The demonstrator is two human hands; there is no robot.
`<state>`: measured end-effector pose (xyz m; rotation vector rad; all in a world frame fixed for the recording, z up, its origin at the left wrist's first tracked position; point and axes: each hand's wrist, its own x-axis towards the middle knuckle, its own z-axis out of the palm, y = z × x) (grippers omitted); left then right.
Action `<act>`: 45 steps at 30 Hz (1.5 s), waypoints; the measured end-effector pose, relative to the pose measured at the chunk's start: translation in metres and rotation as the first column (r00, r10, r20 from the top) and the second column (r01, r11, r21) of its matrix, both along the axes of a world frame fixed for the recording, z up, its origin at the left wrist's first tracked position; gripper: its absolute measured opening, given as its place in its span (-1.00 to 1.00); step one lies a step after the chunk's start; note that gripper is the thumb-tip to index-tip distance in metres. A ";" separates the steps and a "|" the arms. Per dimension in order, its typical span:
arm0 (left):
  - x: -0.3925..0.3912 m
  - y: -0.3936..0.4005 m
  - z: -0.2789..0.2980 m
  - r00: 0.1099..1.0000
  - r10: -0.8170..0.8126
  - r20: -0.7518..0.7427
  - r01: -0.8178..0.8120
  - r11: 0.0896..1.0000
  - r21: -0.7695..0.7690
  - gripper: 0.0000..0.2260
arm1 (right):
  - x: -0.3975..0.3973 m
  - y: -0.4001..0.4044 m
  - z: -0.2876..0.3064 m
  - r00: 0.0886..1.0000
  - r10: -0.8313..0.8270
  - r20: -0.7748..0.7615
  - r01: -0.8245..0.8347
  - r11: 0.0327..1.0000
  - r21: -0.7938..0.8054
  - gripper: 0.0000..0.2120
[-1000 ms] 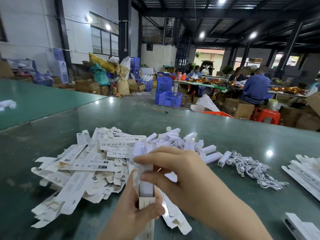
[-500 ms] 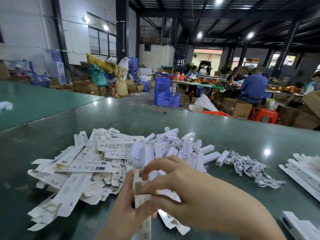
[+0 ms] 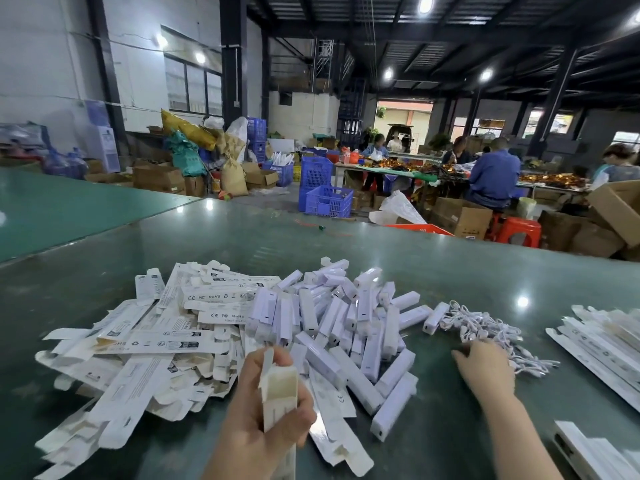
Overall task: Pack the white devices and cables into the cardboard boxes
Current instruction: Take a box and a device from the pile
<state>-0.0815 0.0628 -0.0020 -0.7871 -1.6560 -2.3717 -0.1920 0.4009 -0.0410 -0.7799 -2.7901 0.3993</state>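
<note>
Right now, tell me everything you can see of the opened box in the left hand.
The opened box is a slim, long white cardboard carton with a plain brownish inside. It stands roughly upright, its open mouth up and toward the camera, with the tuck flap raised at the far edge. Nothing shows inside the mouth. The left hand grips it around the middle, thumb on the near right side, fingers behind. Its lower end runs down past the palm, partly hidden. It is held above the table, in front of the pile of white devices.
</note>
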 end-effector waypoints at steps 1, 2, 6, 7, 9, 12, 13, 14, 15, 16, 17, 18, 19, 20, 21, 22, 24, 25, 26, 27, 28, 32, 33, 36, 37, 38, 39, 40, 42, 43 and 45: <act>0.000 0.000 -0.001 1.000 0.003 -0.001 -0.003 1.000 -0.003 -0.59 | -0.001 0.003 0.000 0.999 -0.001 -0.050 -0.002 0.999 -0.053 -0.79; -0.001 0.000 -0.002 1.000 0.005 -0.002 -0.005 1.000 -0.011 -0.60 | -0.001 0.004 0.002 0.996 -0.008 -0.090 -0.001 0.995 -0.098 -0.83; 0.001 -0.001 -0.003 1.000 0.007 -0.009 -0.008 0.999 -0.041 -0.62 | 0.001 0.000 0.011 0.957 -0.079 -0.279 0.016 0.975 -0.223 -0.92; 0.002 -0.001 -0.003 1.000 0.018 0.000 -0.018 0.999 -0.049 -0.61 | 0.001 -0.002 0.018 0.938 -0.075 -0.338 -0.015 0.967 -0.256 -0.90; 0.003 -0.001 -0.002 0.998 0.062 0.023 -0.060 0.995 -0.078 -0.46 | 0.002 -0.006 0.043 0.890 -0.061 -0.451 -0.100 0.941 -0.324 -0.81; 0.005 0.000 -0.003 0.994 0.102 0.024 -0.098 0.988 -0.122 -0.34 | 0.018 -0.025 0.098 0.813 0.031 -0.581 -0.339 0.837 -0.430 -0.75; 0.006 0.000 -0.002 0.994 0.099 0.037 -0.093 0.986 -0.138 -0.44 | 0.030 -0.037 0.116 0.788 0.106 -0.607 -0.475 0.731 -0.490 -0.74; 0.008 0.000 -0.001 0.994 0.088 0.061 -0.078 0.986 -0.150 -0.59 | 0.044 -0.052 0.132 0.755 0.226 -0.616 -0.602 0.611 -0.513 -0.71; 0.010 0.001 0.000 0.992 0.087 0.086 -0.073 0.985 -0.156 -0.72 | 0.058 -0.067 0.146 0.705 0.383 -0.597 -0.698 0.524 -0.489 -0.70; 0.012 0.001 0.000 0.991 0.086 0.103 -0.069 0.985 -0.157 -0.78 | 0.071 -0.083 0.157 0.638 0.540 -0.549 -0.770 0.462 -0.440 -0.71; 0.013 0.002 0.000 0.989 0.087 0.121 -0.068 0.986 -0.149 -0.79 | 0.082 -0.099 0.164 0.560 0.668 -0.490 -0.826 0.407 -0.389 -0.75; 0.015 0.002 0.001 0.986 0.092 0.137 -0.073 0.988 -0.137 -0.79 | 0.093 -0.116 0.168 0.488 0.763 -0.424 -0.868 0.372 -0.329 -0.77; 0.017 0.002 0.003 0.984 0.107 0.145 -0.089 0.988 -0.125 -0.80 | 0.103 -0.132 0.170 0.428 0.827 -0.363 -0.899 0.349 -0.263 -0.78; 0.018 0.002 0.004 0.985 0.112 0.133 -0.096 0.988 -0.124 -0.87 | 0.110 -0.146 0.170 0.380 0.872 -0.307 -0.922 0.330 -0.205 -0.78; 0.019 0.003 0.006 0.984 0.127 0.123 -0.110 0.984 -0.141 -0.95 | 0.116 -0.159 0.167 0.342 0.903 -0.261 -0.937 0.309 -0.161 -0.77; 0.019 0.002 0.007 0.982 0.145 0.121 -0.124 0.979 -0.164 -0.90 | 0.120 -0.168 0.164 0.313 0.923 -0.222 -0.948 0.292 -0.125 -0.75; 0.019 -0.003 0.006 0.979 0.172 0.112 -0.152 0.974 -0.166 -0.77 | 0.124 -0.179 0.158 0.296 0.940 -0.170 -0.955 0.289 -0.065 -0.71; 0.019 -0.004 0.007 0.977 0.188 0.103 -0.170 0.972 -0.160 -0.73 | 0.125 -0.182 0.156 0.302 0.941 -0.150 -0.953 0.298 -0.050 -0.66; 0.020 -0.005 0.010 0.979 0.177 0.099 -0.161 0.975 -0.152 -0.72 | 0.126 -0.184 0.155 0.306 0.942 -0.134 -0.952 0.302 -0.050 -0.61; 0.022 -0.006 0.012 0.984 0.153 0.093 -0.138 0.979 -0.147 -0.69 | 0.127 -0.185 0.154 0.307 0.945 -0.113 -0.951 0.302 -0.061 -0.56; 0.023 -0.005 0.012 0.988 0.131 0.087 -0.119 0.984 -0.135 -0.64 | 0.127 -0.185 0.154 0.298 0.951 -0.082 -0.953 0.293 -0.071 -0.54; 0.024 -0.002 0.006 0.948 0.094 0.303 -0.132 0.986 0.107 -0.70 | 0.128 -0.190 0.155 0.235 0.972 0.031 -0.965 0.237 -0.110 -0.48; 0.024 -0.002 0.007 0.944 0.114 0.310 -0.149 0.985 0.092 -0.71 | 0.129 -0.191 0.155 0.234 0.972 0.034 -0.963 0.237 -0.127 -0.42; 0.019 -0.004 0.013 0.952 0.014 0.307 -0.065 0.986 0.156 -0.71 | 0.129 -0.193 0.151 0.241 0.970 0.012 -0.965 0.241 -0.106 -0.28; 0.018 -0.007 0.014 0.937 -0.024 0.348 -0.053 0.976 0.210 -0.72 | 0.130 -0.193 0.150 0.235 0.972 -0.009 -0.967 0.233 -0.104 -0.24; 0.017 -0.009 0.013 0.918 -0.070 0.391 -0.033 0.967 0.251 -0.68 | 0.129 -0.194 0.150 0.223 0.974 -0.033 -0.970 0.218 -0.109 -0.23; 0.017 -0.010 0.012 0.909 -0.105 0.404 -0.009 0.963 0.270 -0.61 | 0.129 -0.196 0.149 0.203 0.977 -0.058 -0.974 0.196 -0.109 -0.23; 0.016 -0.011 0.010 0.903 -0.112 0.415 -0.009 0.960 0.280 -0.57 | 0.129 -0.198 0.149 0.180 0.980 -0.085 -0.980 0.172 -0.102 -0.25; 0.016 -0.011 0.012 0.894 -0.080 0.441 -0.050 0.960 0.275 -0.67 | 0.127 -0.200 0.150 0.154 0.978 -0.138 -0.985 0.141 -0.097 -0.32; 0.016 -0.012 0.013 0.888 -0.050 0.456 -0.079 0.963 0.258 -0.72 | 0.127 -0.201 0.151 0.151 0.977 -0.149 -0.985 0.136 -0.105 -0.36; 0.015 -0.015 0.018 0.891 -0.047 0.451 -0.077 0.965 0.251 -0.72 | 0.126 -0.200 0.152 0.148 0.972 -0.185 -0.986 0.131 -0.104 -0.42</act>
